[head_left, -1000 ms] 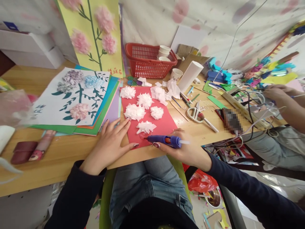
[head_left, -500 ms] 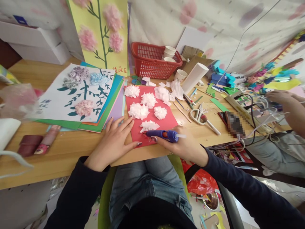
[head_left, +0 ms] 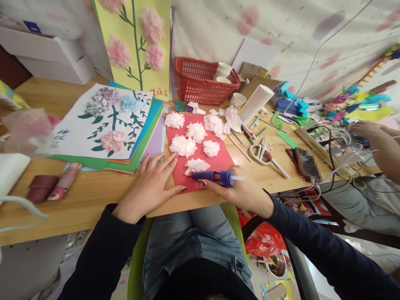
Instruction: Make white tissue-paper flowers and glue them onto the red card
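Note:
A red sheet of paper (head_left: 223, 159) lies near the table's front edge, bearing several white paper flowers (head_left: 183, 146). My right hand (head_left: 239, 187) is closed around a blue glue gun (head_left: 218, 178). The gun's nozzle points left, just below the nearest white flower (head_left: 196, 165), close to the red sheet. My left hand (head_left: 153, 183) rests open, fingers spread, at the sheet's left edge, with its thumb on the lower left corner. Crumpled white tissue pieces (head_left: 215, 124) lie at the sheet's upper right.
White scissors (head_left: 261, 151) and a phone (head_left: 308, 163) lie right. Behind are a red basket (head_left: 203, 89), a paper cup (head_left: 237, 100) and a white roll (head_left: 256, 103). Flower artwork (head_left: 75, 137) tops coloured sheets left. Another person's hand (head_left: 365, 129) is far right among cables.
The view has shifted slightly. Both hands hold nearly the same places, with the glue gun still at the nearest flower.

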The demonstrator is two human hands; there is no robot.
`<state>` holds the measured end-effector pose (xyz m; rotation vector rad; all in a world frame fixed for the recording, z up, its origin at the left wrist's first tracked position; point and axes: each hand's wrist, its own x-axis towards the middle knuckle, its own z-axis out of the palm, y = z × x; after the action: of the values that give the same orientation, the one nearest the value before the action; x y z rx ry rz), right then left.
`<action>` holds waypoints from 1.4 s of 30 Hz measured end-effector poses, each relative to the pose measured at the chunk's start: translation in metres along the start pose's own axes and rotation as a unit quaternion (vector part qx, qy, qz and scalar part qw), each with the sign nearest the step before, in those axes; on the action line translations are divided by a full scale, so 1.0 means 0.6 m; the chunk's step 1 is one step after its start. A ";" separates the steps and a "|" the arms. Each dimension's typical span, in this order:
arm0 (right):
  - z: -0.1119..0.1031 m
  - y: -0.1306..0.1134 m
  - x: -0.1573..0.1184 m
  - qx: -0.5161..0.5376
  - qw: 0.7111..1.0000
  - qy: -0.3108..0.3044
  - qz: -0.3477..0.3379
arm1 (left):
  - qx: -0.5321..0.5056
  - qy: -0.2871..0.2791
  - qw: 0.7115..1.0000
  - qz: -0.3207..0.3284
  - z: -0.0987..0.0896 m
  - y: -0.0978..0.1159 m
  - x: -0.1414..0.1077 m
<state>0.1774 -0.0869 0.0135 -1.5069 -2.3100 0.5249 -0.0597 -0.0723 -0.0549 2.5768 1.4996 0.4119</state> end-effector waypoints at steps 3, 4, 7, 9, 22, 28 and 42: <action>-0.003 0.001 -0.003 -0.003 1.000 0.008 0.009 | -0.001 -0.002 1.000 0.001 0.000 -0.001 0.000; -0.005 0.000 -0.004 -0.005 1.000 0.007 0.012 | -0.001 -0.001 1.000 0.001 0.000 -0.001 0.000; -0.009 -0.001 -0.007 -0.004 1.000 -0.004 0.014 | -0.002 0.003 1.000 0.000 0.000 0.000 0.000; -0.010 -0.002 -0.009 0.002 1.000 -0.006 0.020 | -0.002 0.005 1.000 -0.001 0.000 0.001 0.000; -0.005 -0.005 -0.004 -0.032 0.999 0.010 0.015 | 0.002 -0.002 1.000 -0.001 0.000 0.001 0.000; -0.001 -0.006 -0.009 -0.004 1.000 0.014 0.011 | -0.001 0.001 1.000 -0.002 -0.001 0.001 0.000; -0.006 -0.003 -0.039 -0.042 0.999 0.002 0.020 | 0.009 -0.002 1.000 -0.003 -0.001 0.000 0.001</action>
<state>0.1868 -0.1088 0.0155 -1.5934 -2.3302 0.4398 -0.0595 -0.0720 -0.0543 2.5844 1.5158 0.3932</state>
